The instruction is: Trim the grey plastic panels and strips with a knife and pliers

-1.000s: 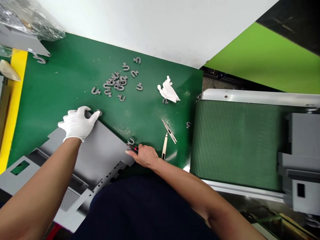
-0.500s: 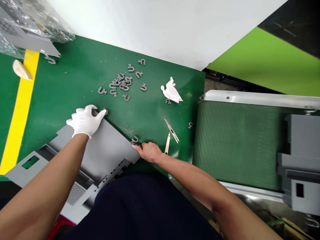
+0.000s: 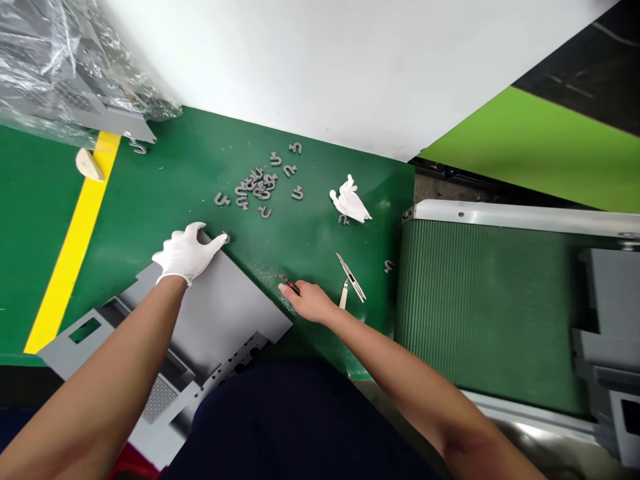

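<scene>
**Surface:** a green-painted floor (image 3: 165, 180) with a yellow stripe (image 3: 75, 247) on the left, flecked with pale dust around the work.

**Room:** a white panel (image 3: 320, 73) runs along the far edge of the green, beside a lime-green panel (image 3: 545, 133). A ribbed green conveyor belt (image 3: 465, 313) with a metal frame sits to the right. A plastic-wrapped grey unit (image 3: 50, 67) stands at upper left.

**Left hand:** the white-gloved left hand (image 3: 187, 253) lies open on the panel's edge, fingers spread, holding nothing that shows.

**Right hand:** the bare right hand (image 3: 311, 301) reaches out low, its fingers (image 3: 287, 289) extended and touching a small red-and-black tool (image 3: 289, 283). Whether it is gripped, I cannot tell.

**Grey sheet-metal panel (image 3: 215, 300):** lies flat between both hands, its corner on the green.

**Nearby:** grey U-shaped clips (image 3: 260, 187) lie heaped ahead, one small U-shaped clip (image 3: 225, 237) just beyond the gloved fingertips. A crumpled white cloth (image 3: 350, 203) and a utility knife (image 3: 351, 277) lie to the right.
</scene>
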Motion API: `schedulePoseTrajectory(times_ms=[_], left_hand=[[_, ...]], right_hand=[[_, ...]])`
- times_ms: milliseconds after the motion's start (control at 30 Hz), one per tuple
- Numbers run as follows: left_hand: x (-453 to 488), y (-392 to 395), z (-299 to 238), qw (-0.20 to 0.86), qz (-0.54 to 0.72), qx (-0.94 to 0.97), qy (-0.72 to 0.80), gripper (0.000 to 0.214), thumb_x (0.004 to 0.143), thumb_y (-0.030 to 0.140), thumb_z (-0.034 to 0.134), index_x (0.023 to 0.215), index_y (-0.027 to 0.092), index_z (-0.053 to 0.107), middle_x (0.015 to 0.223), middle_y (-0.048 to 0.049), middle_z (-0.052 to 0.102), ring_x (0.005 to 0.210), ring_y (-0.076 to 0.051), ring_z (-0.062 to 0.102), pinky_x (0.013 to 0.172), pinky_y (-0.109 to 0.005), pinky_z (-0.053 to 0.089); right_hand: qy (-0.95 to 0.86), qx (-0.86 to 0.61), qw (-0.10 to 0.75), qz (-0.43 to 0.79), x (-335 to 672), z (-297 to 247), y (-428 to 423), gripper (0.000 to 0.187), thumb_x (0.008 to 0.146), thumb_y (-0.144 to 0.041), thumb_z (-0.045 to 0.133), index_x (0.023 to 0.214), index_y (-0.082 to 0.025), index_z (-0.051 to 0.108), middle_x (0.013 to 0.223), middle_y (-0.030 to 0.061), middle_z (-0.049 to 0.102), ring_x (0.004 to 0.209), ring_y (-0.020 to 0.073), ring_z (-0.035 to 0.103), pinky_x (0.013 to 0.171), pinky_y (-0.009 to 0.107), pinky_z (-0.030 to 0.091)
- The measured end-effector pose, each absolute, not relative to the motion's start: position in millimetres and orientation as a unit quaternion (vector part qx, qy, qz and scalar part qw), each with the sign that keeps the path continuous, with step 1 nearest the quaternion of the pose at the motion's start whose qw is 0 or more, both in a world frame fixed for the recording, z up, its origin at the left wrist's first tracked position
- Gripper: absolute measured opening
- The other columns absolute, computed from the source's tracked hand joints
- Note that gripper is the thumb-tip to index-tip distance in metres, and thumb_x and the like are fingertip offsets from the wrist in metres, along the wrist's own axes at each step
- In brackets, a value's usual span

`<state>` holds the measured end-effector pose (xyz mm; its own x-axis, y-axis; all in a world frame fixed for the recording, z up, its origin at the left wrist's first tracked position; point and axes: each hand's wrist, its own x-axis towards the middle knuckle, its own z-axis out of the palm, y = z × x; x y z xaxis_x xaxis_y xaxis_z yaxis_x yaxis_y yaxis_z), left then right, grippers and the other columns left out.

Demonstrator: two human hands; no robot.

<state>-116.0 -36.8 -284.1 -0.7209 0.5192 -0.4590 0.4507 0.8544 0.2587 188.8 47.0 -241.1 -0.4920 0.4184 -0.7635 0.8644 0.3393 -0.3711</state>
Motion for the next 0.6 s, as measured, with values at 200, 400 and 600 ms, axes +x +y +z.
schedulePoseTrajectory(times_ms=[200, 400, 600], left_hand=[[-131, -29, -291, 0.328, 0.046, 0.199, 0.923, 0.086, 0.059, 0.09, 0.068, 0.116, 0.026, 0.064, 0.134, -0.0199, 0.067, 0.127, -0.052, 0.056, 0.109, -0.076, 0.031], [-140, -27, -298, 0.352, 0.049, 0.154, 0.922, 0.077, 0.071, 0.088, 0.058, 0.112, 0.024, 0.063, 0.13, -0.0203, 0.07, 0.124, -0.05, 0.06, 0.11, -0.069, 0.033], [-147, -39, -291, 0.386, 0.107, 0.132, 0.907, 0.057, 0.095, 0.072, 0.032, 0.098, 0.025, 0.065, 0.116, -0.0129, 0.074, 0.115, -0.041, 0.065, 0.114, -0.064, 0.031]], right_hand=[[0.775, 0.393, 0.263, -0.419, 125, -250, 35, 0.07, 0.101, -0.074, 0.028, 0.108, -0.017, 0.066, 0.109, 0.0197, 0.076, 0.105, 0.0364, 0.072, 0.087, 0.043, 0.052], [0.769, 0.389, 0.273, -0.426, 66, -270, 36, 0.076, 0.099, -0.075, 0.028, 0.116, -0.011, 0.066, 0.117, 0.027, 0.074, 0.113, 0.0426, 0.07, 0.094, 0.051, 0.052], [0.767, 0.382, 0.277, -0.434, 46, -275, 40, 0.083, 0.098, -0.081, 0.021, 0.116, -0.013, 0.066, 0.117, 0.0262, 0.074, 0.113, 0.0425, 0.069, 0.095, 0.053, 0.052]])
